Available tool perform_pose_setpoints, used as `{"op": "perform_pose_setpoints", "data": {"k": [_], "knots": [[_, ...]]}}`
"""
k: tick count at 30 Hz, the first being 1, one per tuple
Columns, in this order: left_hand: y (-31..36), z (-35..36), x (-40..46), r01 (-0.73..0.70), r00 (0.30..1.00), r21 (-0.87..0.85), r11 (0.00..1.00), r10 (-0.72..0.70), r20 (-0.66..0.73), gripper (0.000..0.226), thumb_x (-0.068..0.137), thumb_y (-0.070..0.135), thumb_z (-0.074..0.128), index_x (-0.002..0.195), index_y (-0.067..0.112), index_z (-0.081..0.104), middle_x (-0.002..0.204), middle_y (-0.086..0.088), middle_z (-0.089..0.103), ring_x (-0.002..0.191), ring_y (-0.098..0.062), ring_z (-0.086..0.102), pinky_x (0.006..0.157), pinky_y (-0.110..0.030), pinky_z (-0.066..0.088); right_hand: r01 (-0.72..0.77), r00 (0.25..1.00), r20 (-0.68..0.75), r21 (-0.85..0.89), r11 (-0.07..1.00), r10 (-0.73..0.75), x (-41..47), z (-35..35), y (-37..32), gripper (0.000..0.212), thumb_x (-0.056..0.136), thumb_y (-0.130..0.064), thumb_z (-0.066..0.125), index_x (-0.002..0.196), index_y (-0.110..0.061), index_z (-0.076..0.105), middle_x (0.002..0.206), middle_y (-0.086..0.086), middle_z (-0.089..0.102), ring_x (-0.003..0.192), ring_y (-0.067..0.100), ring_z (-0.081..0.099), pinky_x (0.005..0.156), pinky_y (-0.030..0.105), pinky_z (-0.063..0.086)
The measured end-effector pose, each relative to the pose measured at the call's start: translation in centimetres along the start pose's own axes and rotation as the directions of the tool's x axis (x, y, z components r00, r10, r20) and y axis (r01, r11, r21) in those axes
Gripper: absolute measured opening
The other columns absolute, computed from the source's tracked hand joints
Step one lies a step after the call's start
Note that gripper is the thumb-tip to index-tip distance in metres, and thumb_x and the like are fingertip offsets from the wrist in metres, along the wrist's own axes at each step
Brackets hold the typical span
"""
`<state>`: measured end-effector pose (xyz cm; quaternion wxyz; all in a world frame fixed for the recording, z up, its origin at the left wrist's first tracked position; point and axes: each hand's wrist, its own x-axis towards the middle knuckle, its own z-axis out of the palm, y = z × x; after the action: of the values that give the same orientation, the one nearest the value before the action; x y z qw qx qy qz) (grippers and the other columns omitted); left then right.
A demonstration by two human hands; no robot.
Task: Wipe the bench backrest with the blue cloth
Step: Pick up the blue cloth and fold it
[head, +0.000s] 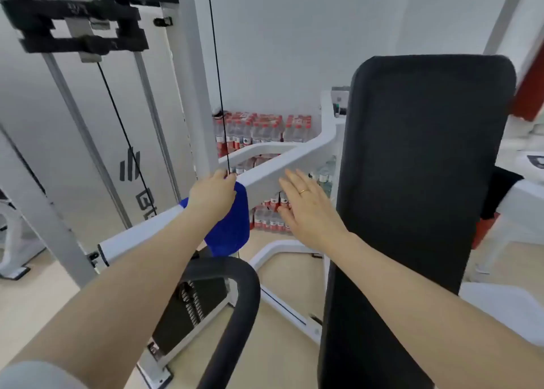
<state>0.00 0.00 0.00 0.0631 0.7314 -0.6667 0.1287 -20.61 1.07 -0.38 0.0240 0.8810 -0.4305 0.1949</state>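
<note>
One hand (212,196) on blue cloth (231,227)

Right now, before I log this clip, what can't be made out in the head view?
- Blue cloth: its upper part, hidden under the left hand on the white bar.
- Bench backrest: lower end cut off by the bottom edge.
- Water bottle packs: labels too small and blurred.
- Right hand: contact with backrest unclear.

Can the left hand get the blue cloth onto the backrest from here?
Probably yes. The left hand grips the blue cloth on the white arm; the backrest is close to its right, with only the open right hand between.
</note>
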Motion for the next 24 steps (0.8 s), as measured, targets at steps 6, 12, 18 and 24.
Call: {"op": "perform_pose_setpoints", "data": {"k": [6,12,18,24], "knots": [[-2.2,2.1,0.4,0.067,0.99,0.033,0.997,-0.07,0.12,0.03,0.093,0.024,0.049,0.12,0.013,0.046,0.119,-0.01,0.049,0.109,-0.027,0.047,0.078,-0.036,0.044,-0.042,0.997,0.061,-0.064,0.997,0.046,1.8,1.9,-1.4,0.052,0.1,-0.035,0.032,0.148,-0.019,0.019,0.157,0.0,0.006,0.144,0.016,-0.002,0.111,0.03,-0.004],[-1.5,1.3,1.2,0.063,0.996,-0.29,0.955,-0.044,0.071,0.017,0.095,0.013,0.041,0.107,0.01,0.054,0.105,-0.01,0.06,0.091,-0.025,0.053,0.071,-0.034,0.043,-0.092,0.991,0.091,-0.038,0.995,0.095,1.4,2.2,-1.2,0.053,0.1,-0.036,0.034,0.148,-0.019,0.022,0.157,-0.001,0.01,0.144,0.016,0.001,0.113,0.031,0.002],[4.1,-5.1,0.0,-0.171,0.977,-0.804,0.569,0.201,-0.066,0.01,0.093,0.018,0.048,0.096,0.018,0.057,0.095,0.004,0.06,0.086,-0.018,0.055,0.075,-0.031,0.043,-0.266,0.947,0.037,0.645,0.716,0.319,0.1,-1.3,1.3,0.039,0.098,-0.026,0.043,0.136,-0.022,0.037,0.134,-0.004,0.045,0.123,0.013,0.044,0.098,0.03,0.042],[10.7,-8.0,-1.6,-0.154,0.977,-0.889,0.431,0.202,-0.072,0.012,0.092,0.024,0.049,0.09,0.013,0.054,0.088,-0.001,0.061,0.079,-0.017,0.056,0.067,-0.027,0.044,-0.378,0.798,-0.069,0.715,0.587,0.598,-5.1,-6.9,5.6,0.016,0.095,-0.03,0.052,0.104,-0.018,0.057,0.098,-0.004,0.062,0.092,0.014,0.059,0.074,0.026,0.049]]}}
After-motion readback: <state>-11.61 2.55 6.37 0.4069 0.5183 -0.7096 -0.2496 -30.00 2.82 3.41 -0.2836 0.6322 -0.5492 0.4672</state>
